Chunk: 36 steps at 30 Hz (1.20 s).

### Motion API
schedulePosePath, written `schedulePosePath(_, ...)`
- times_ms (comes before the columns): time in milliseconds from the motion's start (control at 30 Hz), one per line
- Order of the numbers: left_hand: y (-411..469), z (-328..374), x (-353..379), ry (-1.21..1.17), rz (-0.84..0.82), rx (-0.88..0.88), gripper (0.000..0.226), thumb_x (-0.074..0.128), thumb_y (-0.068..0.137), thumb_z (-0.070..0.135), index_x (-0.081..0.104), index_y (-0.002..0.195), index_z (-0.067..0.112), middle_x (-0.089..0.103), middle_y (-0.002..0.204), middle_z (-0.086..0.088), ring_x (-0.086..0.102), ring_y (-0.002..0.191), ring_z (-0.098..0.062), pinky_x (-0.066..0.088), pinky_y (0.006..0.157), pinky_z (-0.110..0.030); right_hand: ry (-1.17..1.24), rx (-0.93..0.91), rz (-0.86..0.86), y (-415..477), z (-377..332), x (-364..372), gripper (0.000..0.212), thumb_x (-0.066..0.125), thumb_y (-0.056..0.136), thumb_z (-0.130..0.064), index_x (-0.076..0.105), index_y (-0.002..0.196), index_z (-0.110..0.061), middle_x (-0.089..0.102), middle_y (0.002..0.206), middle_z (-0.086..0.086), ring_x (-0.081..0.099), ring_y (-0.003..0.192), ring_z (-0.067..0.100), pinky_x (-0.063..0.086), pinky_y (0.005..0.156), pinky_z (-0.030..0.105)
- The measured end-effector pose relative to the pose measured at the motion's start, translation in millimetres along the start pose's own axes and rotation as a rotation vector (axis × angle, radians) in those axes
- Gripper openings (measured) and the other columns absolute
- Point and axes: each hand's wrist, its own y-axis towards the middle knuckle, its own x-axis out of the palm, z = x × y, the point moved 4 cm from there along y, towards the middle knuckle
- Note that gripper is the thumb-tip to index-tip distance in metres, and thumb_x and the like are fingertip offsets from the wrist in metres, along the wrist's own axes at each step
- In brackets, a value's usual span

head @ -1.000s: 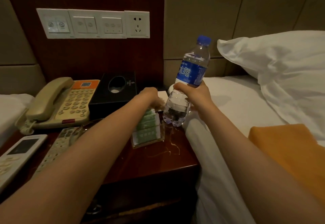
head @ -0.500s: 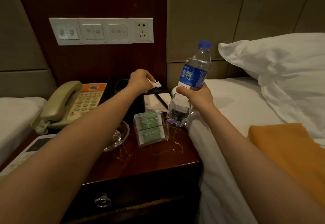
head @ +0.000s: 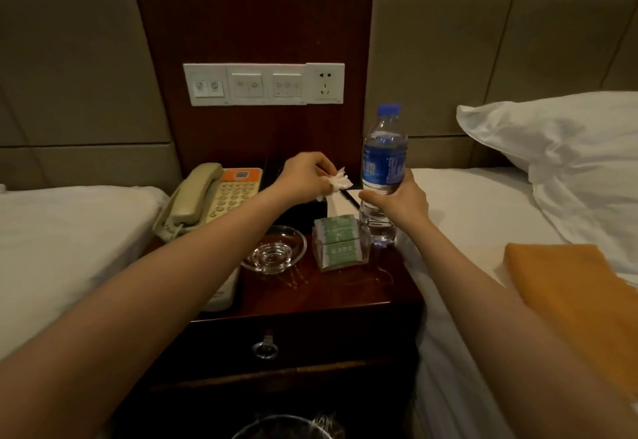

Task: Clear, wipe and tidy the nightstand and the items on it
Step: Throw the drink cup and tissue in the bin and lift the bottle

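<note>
Two grips were busy: left grip (head: 303, 179) pinched a crumpled tissue (head: 340, 181) above the counter (head: 328, 290), right grip (head: 400, 202) curled round an upright water bottle (head: 383, 159) at its right edge, beside the bed (head: 483, 214).

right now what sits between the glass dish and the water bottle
In the head view, a clear holder of green packets stands between the glass dish and the water bottle.
</note>
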Motion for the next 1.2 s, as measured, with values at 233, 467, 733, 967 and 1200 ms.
schedulePosePath(233,-49,-1,-19,-0.073,-0.082,0.008,0.026,0.061,0.086,0.004,0.060,0.111,0.010,0.061,0.108,-0.009,0.057,0.091,-0.018,0.049,0.076,-0.029,-0.009,0.132,-0.066,-6,-5,-1,0.077,0.079,0.072,-0.029,0.037,0.134,-0.009,0.051,0.136,0.010,0.049,0.124,0.029,0.039,0.099,0.036)
schedulePosePath(467,-85,-28,-31,-0.178,-0.062,-0.065,0.026,0.063,0.086,0.006,0.059,0.111,0.010,0.058,0.102,-0.008,0.058,0.092,-0.022,0.050,0.072,-0.028,0.019,0.327,0.209,-40,-32,-21,0.076,0.075,0.075,-0.015,0.030,0.135,-0.007,0.035,0.140,0.018,0.037,0.128,0.035,0.037,0.100,0.043)
schedulePosePath(733,-124,-41,-30,-0.252,-0.052,-0.148,0.029,0.063,0.087,0.008,0.056,0.115,0.010,0.058,0.094,-0.005,0.057,0.087,-0.020,0.048,0.068,-0.029,0.251,0.074,-0.137,-126,-83,25,0.035,0.057,0.087,-0.010,0.050,0.121,-0.014,0.051,0.101,0.001,0.053,0.089,0.014,0.045,0.072,0.022)
schedulePosePath(967,-168,-52,-29,-0.236,-0.044,-0.140,0.028,0.062,0.086,0.008,0.053,0.112,0.011,0.055,0.084,0.002,0.056,0.080,-0.015,0.044,0.061,-0.020,0.736,0.396,-0.592,-185,-79,71,0.014,0.056,0.089,-0.005,0.063,0.093,-0.017,0.057,0.107,0.009,0.059,0.091,0.024,0.056,0.071,0.035)
schedulePosePath(1200,-220,-84,3,-0.068,-0.320,-0.259,0.044,0.070,0.081,0.014,0.047,0.118,0.011,0.052,0.096,0.000,0.053,0.082,-0.012,0.042,0.060,-0.020,0.328,0.215,-0.780,-230,-47,74,0.016,0.057,0.086,0.005,0.063,0.079,-0.008,0.062,0.082,0.007,0.063,0.076,0.015,0.057,0.057,0.023)
